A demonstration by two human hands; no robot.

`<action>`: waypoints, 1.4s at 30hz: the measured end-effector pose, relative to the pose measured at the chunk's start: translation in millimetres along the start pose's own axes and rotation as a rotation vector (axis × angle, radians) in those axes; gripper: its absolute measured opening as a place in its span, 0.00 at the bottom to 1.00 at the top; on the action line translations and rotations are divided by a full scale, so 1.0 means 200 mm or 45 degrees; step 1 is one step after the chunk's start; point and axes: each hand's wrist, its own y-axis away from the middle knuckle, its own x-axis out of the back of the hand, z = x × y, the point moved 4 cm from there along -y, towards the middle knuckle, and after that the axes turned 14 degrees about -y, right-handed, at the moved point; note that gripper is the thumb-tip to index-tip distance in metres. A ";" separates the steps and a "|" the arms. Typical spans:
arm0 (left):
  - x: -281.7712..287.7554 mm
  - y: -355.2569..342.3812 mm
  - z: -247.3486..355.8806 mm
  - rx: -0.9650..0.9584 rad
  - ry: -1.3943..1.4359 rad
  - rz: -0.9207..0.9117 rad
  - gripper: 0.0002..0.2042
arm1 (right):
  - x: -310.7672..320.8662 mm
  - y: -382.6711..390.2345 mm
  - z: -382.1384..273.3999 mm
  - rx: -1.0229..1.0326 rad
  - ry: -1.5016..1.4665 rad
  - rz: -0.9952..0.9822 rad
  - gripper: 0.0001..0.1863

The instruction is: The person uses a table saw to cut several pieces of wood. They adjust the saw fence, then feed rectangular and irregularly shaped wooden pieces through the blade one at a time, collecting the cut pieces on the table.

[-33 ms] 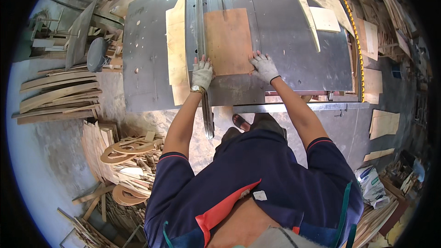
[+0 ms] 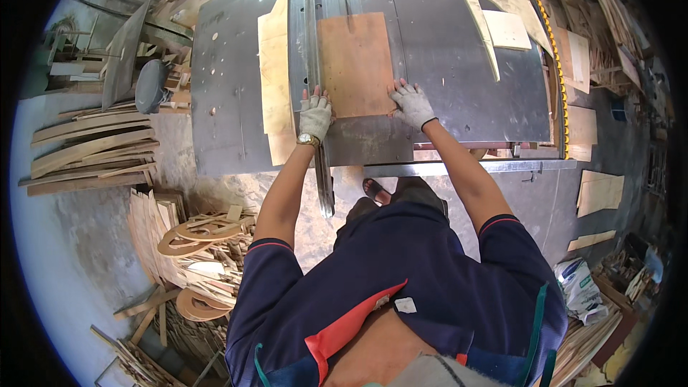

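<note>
A brown rectangular thin wooden board (image 2: pixel 356 64) lies flat on a dark metal saw table (image 2: pixel 459 93). Its left edge runs along a long metal fence (image 2: pixel 312 36). My left hand (image 2: pixel 315 115), in a fingerless grey glove with a watch at the wrist, rests over the fence by the board's near left corner, fingers stretched forward. At the near right corner, the fingers of my gloved right hand (image 2: pixel 412 106) are spread, touching the board's edge. A thin dark upright line, perhaps a blade, meets the board's far edge; I cannot make it out fully.
Left of the fence lies a pale wood strip (image 2: pixel 274 79). A cut-out pale panel (image 2: pixel 469 0) with a small square piece (image 2: pixel 507 30) is on the right of the table. A metal rail (image 2: pixel 466 168) crosses the near side. Scrap wood piles (image 2: pixel 208 265) stand at left.
</note>
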 end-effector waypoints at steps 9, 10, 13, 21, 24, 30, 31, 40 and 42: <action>-0.04 -0.18 -0.08 0.022 -0.045 -0.101 0.24 | 0.07 -0.18 0.07 0.013 -0.016 0.069 0.47; -0.05 -0.20 -0.09 0.023 -0.039 -0.128 0.24 | 0.08 -0.20 0.08 0.025 -0.010 0.074 0.47; -0.06 -0.24 -0.11 0.023 -0.029 -0.105 0.23 | 0.10 -0.24 0.09 0.021 -0.013 0.060 0.46; -0.02 -0.34 -0.17 0.023 0.005 -0.056 0.22 | 0.16 -0.33 0.13 0.019 -0.021 -0.013 0.47; -0.02 -0.37 -0.19 0.015 -0.005 -0.105 0.22 | 0.17 -0.37 0.16 0.034 0.005 -0.066 0.47; -0.01 -0.46 -0.24 0.007 0.005 -0.132 0.21 | 0.20 -0.46 0.19 0.043 -0.017 -0.051 0.45; -0.01 -0.48 -0.25 0.010 0.012 -0.132 0.21 | 0.21 -0.47 0.20 0.049 -0.018 -0.054 0.45; -0.05 -0.70 -0.34 0.017 -0.046 -0.204 0.24 | 0.29 -0.69 0.26 0.010 -0.011 -0.062 0.44; -0.06 -0.72 -0.36 0.003 -0.042 -0.214 0.26 | 0.30 -0.72 0.27 -0.014 0.015 -0.102 0.44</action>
